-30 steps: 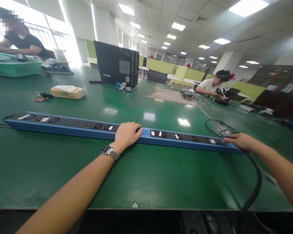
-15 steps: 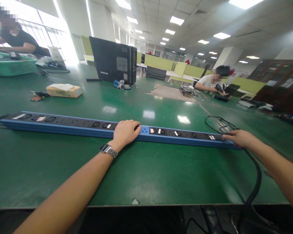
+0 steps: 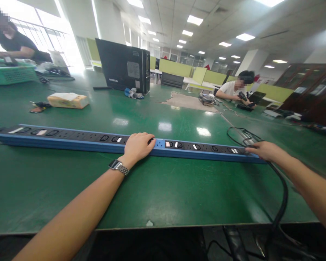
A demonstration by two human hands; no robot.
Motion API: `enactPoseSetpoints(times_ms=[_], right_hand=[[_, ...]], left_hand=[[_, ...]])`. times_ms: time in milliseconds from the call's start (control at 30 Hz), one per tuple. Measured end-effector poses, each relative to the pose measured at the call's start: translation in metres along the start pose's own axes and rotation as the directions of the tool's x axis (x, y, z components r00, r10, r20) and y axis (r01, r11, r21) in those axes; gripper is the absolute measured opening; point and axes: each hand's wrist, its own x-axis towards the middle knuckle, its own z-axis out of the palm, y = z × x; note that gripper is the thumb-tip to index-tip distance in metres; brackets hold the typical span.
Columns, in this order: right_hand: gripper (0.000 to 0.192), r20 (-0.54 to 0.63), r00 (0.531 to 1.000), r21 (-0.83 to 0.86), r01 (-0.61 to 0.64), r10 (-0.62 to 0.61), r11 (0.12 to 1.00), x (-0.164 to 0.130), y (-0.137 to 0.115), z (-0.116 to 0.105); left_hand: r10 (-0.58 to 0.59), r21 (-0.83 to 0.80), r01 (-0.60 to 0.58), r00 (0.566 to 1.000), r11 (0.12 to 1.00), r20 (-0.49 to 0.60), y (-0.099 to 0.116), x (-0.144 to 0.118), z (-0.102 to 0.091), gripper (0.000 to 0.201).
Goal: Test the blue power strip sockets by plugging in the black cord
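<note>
A long blue power strip (image 3: 184, 154) with a black socket face lies across the green table. My left hand (image 3: 138, 145), with a metal watch on its wrist, is wrapped over the strip near the middle, left of a blue socket. At the strip's right end, my right hand (image 3: 267, 150) pinches a black power cord (image 3: 284, 192) by its end against the socket face. The fingers partly cover that end, so I cannot tell how far it sits in a socket. From the hand, the cord curves down over the table's front edge.
A loop of thin black cable (image 3: 240, 134) lies behind the strip's right end. Farther back are a yellow tissue pack (image 3: 67, 100), gloves (image 3: 133, 93), a black computer case (image 3: 121, 69) and a green basket (image 3: 12, 74). Two people sit at the far side, left and right.
The whole view has shifted slightly, so the strip appears a little farther left. Both hands keep their places on the strip and cord.
</note>
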Motion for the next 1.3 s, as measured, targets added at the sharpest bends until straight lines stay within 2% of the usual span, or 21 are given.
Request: enactPoseSetpoints(times_ms=[100,200,367,467,667,833,1000,1133,1233,1300], right_hand=[[0.057,0.099,0.995,-0.051,0.007,-0.002,0.999,-0.003,-0.002,-0.001],[0.055,0.115,0.993,-0.093,-0.014,0.024,0.996,-0.006,-0.008,-0.007],[0.054,0.26,0.965,-0.068,-0.025,0.042,0.997,-0.005,-0.017,-0.019],[0.051,0.305,0.951,-0.078,-0.024,0.046,0.997,-0.001,-0.02,-0.023],[0.049,0.218,0.974,-0.11,0.088,-0.063,0.99,0.01,-0.02,-0.016],[0.054,0.147,0.989,-0.074,0.027,-0.016,0.997,0.005,-0.013,-0.007],[0.057,0.252,0.967,0.15,-0.085,0.045,0.985,-0.013,-0.007,0.002],[0.054,0.189,0.981,0.099,-0.067,0.047,0.993,-0.018,-0.01,0.008],[0.054,0.22,0.974,0.109,-0.073,0.047,0.991,-0.015,-0.012,0.0],[0.054,0.193,0.978,0.131,-0.104,0.077,0.986,-0.013,-0.009,-0.014]], left_hand=[[-0.001,-0.01,0.001,1.0,1.0,0.003,0.0,0.0,0.0,0.04],[0.007,-0.009,-0.007,1.0,1.0,-0.007,0.0,0.0,0.0,0.04],[0.019,0.016,-0.019,1.0,1.0,-0.022,-0.001,0.0,0.002,0.04],[0.017,0.018,-0.017,1.0,1.0,-0.016,-0.001,0.001,0.002,0.04],[0.015,0.015,-0.015,1.0,1.0,-0.002,-0.001,0.001,0.001,0.04],[0.008,0.008,-0.008,1.0,1.0,-0.002,0.0,0.0,0.001,0.041],[0.026,0.03,-0.026,1.0,0.999,-0.014,-0.002,0.0,0.002,0.04],[0.021,0.039,-0.02,1.0,0.999,-0.021,-0.001,0.0,0.002,0.039],[0.006,0.051,-0.005,1.0,0.999,-0.019,0.0,0.0,0.002,0.039],[0.003,0.055,-0.002,1.0,0.998,-0.013,0.001,0.0,0.001,0.039]])
